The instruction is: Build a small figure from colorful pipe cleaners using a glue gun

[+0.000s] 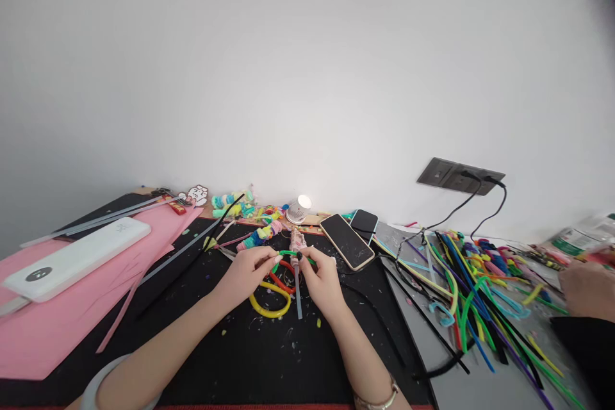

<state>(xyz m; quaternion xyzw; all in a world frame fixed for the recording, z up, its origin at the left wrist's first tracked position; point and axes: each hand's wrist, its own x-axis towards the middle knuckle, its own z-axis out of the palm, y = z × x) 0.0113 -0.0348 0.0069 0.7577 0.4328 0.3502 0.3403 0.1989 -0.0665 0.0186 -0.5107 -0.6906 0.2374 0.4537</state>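
My left hand (pixel 247 272) and my right hand (pixel 323 278) are held close together over a black mat (pixel 269 352). Both pinch a green pipe cleaner (pixel 289 254) that runs between their fingertips. My right hand also seems to grip a small dark tool at the cleaner's end. Under the hands lie a yellow loop (pixel 270 307) and a red loop (pixel 280 280) of pipe cleaner, and a grey stick (pixel 298 298).
Pink paper (pixel 57 320) and a white power bank (pixel 72 262) lie at left. Two phones (pixel 353 237) sit behind my hands. Several coloured pipe cleaners (pixel 480 295) are heaped at right, where another person's hand (pixel 589 288) rests. A wall socket (pixel 459 175) holds cables.
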